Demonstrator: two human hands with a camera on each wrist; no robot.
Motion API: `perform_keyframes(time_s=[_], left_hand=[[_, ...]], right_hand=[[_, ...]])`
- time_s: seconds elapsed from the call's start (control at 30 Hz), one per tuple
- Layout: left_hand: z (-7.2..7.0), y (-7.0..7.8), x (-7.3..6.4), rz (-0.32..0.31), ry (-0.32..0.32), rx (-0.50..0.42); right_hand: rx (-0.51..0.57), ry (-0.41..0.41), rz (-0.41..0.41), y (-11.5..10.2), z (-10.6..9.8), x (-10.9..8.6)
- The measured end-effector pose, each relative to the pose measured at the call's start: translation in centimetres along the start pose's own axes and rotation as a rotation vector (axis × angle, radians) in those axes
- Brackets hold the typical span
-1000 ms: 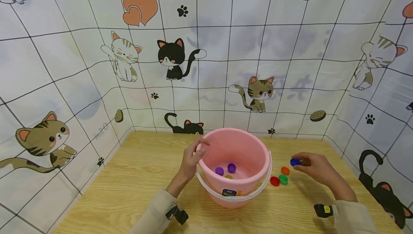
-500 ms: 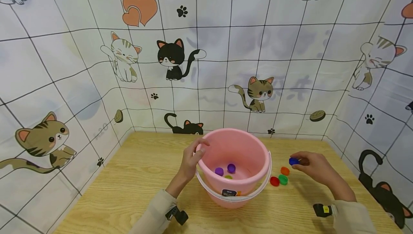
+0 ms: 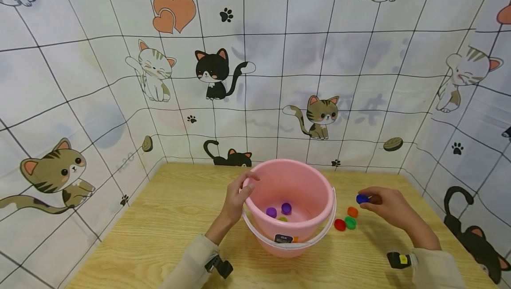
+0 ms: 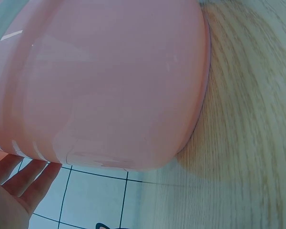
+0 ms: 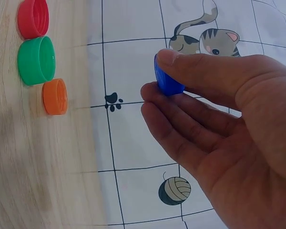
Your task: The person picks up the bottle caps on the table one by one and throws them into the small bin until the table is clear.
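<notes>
A pink bucket (image 3: 291,191) stands on the wooden table with its pale handle hanging down at the front. My left hand (image 3: 235,196) grips the bucket's left rim, thumb inside; in the left wrist view its fingers (image 4: 33,179) lie against the outer wall. Two purple bottle caps (image 3: 286,208) and part of a yellow-green one (image 3: 282,219) lie inside the bucket. To the right of the bucket, my right hand (image 3: 389,207) pinches a blue bottle cap (image 5: 169,81) between thumb and fingers, above the table.
Beside the bucket's right side lie a red cap (image 3: 340,224), a green cap (image 3: 350,223) and an orange cap (image 3: 352,212), close together. Cat-printed white sheeting (image 3: 259,80) rises behind and on both sides of the wooden table (image 3: 159,236).
My right hand, with the blue bottle cap, has shifted very slightly left. The left hand, the bucket and the other caps stay as they were.
</notes>
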State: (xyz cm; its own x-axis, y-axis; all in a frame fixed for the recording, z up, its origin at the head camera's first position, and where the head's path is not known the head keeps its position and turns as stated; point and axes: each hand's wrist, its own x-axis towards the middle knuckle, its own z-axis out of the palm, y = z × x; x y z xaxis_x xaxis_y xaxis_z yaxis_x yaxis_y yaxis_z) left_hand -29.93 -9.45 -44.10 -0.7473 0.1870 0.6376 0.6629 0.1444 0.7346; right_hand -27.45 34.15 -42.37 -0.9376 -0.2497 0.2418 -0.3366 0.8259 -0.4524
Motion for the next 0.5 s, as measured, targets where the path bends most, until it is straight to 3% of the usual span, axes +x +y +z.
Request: perform_keyframes(time_s=[0.5], left_hand=[[0.00, 0.18, -0.04, -0.020, -0.007, -0.005]], right_hand=[[-0.010, 0.012, -0.023, -0.62, -0.03, 0.09]])
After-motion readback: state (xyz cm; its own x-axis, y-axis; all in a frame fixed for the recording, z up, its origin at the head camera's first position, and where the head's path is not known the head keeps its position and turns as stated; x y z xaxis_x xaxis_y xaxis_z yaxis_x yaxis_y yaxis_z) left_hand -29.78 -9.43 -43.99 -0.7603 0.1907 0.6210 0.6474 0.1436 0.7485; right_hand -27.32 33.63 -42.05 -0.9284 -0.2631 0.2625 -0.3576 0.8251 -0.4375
